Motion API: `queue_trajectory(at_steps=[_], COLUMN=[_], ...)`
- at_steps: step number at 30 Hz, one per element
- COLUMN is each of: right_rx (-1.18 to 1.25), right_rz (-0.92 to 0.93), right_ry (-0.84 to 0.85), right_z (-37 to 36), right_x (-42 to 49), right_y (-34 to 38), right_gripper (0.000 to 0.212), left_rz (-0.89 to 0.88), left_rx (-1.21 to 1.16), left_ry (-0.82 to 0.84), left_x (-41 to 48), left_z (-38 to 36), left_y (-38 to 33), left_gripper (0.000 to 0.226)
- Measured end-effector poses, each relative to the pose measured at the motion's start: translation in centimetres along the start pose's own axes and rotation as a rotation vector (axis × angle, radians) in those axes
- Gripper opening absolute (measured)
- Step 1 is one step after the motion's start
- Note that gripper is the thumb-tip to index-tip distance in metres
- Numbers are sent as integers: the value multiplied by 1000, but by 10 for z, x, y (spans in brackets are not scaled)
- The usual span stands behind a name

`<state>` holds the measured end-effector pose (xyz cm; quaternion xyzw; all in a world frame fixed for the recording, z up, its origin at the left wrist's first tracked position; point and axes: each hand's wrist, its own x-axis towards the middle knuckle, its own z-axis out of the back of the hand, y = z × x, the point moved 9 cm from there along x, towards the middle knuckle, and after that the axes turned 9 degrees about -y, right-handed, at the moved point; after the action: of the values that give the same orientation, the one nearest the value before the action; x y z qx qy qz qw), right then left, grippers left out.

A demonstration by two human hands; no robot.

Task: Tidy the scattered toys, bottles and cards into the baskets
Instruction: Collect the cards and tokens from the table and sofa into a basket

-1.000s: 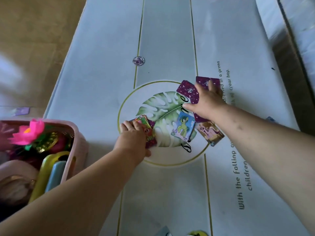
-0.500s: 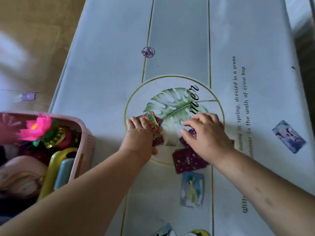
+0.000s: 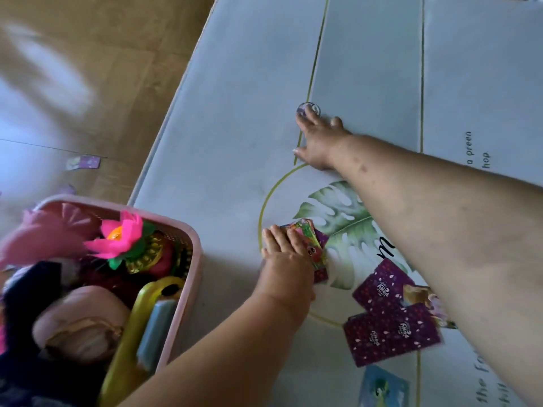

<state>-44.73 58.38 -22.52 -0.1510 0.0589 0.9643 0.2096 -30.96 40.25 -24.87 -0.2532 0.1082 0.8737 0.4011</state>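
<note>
My left hand (image 3: 286,265) lies flat on a small stack of colourful cards (image 3: 311,245) on the grey mat (image 3: 235,127), pinning it down. My right hand (image 3: 320,139) is stretched far forward with fingers spread, its fingertips touching a small round disc (image 3: 309,108). Three purple card backs (image 3: 388,315) lie loose below my right forearm, with a picture card (image 3: 423,295) partly under them and a blue picture card (image 3: 382,389) lower down. The pink basket (image 3: 194,259) at left holds a pink flower toy (image 3: 117,236) and other toys.
A purple card (image 3: 83,163) lies on the wooden floor left of the mat, beyond the basket. The mat's left edge runs diagonally from the basket up to the top. Printed text sits at the right of the mat.
My right hand has left the purple cards near the leaf print and reached forward to the round disc. My left hand stays on its card stack. The view has swung left.
</note>
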Motion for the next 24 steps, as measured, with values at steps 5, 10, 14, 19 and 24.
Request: queue_trajectory(at_steps=[5,10,14,19,24], right_rx=[21,289,363,514,312], right_rz=[27,-92,-179,-305,-734], right_ry=[-15,-72,-115,-229,-224], right_z=[6,-32,-66,-71,-84], right_x=[-23,-127,-248,-331,-361], right_y=[5,-27,-38,-65,-197], right_gripper=[54,56,57,45,66], left_rz=[25,44,46,93,120], left_rx=[-22,5,1,-118,-226], left_ry=[-2,4,-1,-52,-139], left_x=[-3,-1,-5,-10,-9], left_z=[6,6,10,16,13], left_y=[0,2,-3,7,15], left_gripper=[103,109,120,118,116])
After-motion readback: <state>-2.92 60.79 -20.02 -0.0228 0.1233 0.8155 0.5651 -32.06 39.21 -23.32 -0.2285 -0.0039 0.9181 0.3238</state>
